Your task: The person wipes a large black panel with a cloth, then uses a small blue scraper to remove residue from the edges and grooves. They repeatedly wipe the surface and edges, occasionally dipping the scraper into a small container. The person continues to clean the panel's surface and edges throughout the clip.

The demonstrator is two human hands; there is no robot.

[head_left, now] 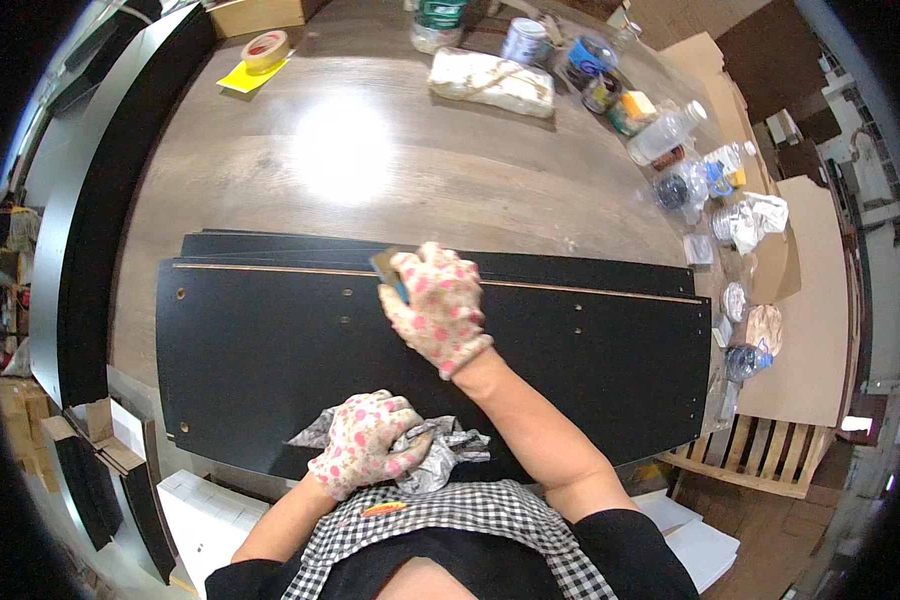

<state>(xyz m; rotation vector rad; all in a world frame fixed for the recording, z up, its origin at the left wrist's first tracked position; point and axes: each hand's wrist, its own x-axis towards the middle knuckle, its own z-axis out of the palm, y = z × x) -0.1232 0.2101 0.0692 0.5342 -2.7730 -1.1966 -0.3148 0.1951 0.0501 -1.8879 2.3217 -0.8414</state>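
Note:
A long black panel (510, 370) with small drilled holes lies across the near side of the table, on top of other black panels. Along its far edge runs a thin light-brown strip (270, 267). My right hand (440, 305), in a white glove with pink spots, is closed around a small flat tool (388, 268) with a greyish-brown face and a blue part. It rests at that far edge, near the panel's middle; the fingers hide most of the tool. My left hand (365, 443), gloved alike, grips a crumpled grey cloth (445, 452) over the panel's near edge.
At the back left, a tape roll (265, 52) sits on a yellow sheet. A wrapped white bundle (492, 82), a can (525, 40) and several bottles (667, 133) line the far right. Black boards (95, 210) stand left; a wooden pallet (755, 450) lies right.

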